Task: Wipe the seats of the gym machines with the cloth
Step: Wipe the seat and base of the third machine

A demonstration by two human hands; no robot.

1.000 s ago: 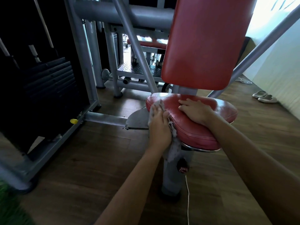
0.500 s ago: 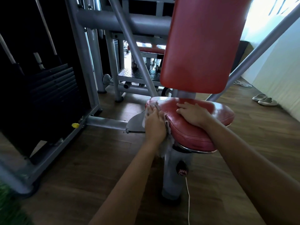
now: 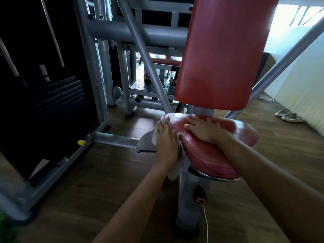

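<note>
A red padded seat [image 3: 210,155] sits on a grey post [image 3: 188,199], with a tall red backrest [image 3: 222,50] above it. My left hand [image 3: 165,141] presses a pale cloth [image 3: 177,168] flat against the seat's left edge; cloth ends show past the fingertips and hang below the wrist. My right hand [image 3: 204,129] lies flat on top of the seat with fingers straight, a little right of the left hand.
A dark weight stack [image 3: 52,106] in a grey frame [image 3: 91,67] stands at the left, with a yellow pin [image 3: 81,142] low down. More grey machine bars [image 3: 140,32] stand behind. Slippers [image 3: 289,115] lie on the wooden floor at right. A thin white cord [image 3: 206,225] hangs by the post.
My left hand has slid the cloth forward along the seat's left edge, away from me. My right hand has stayed on the seat top.
</note>
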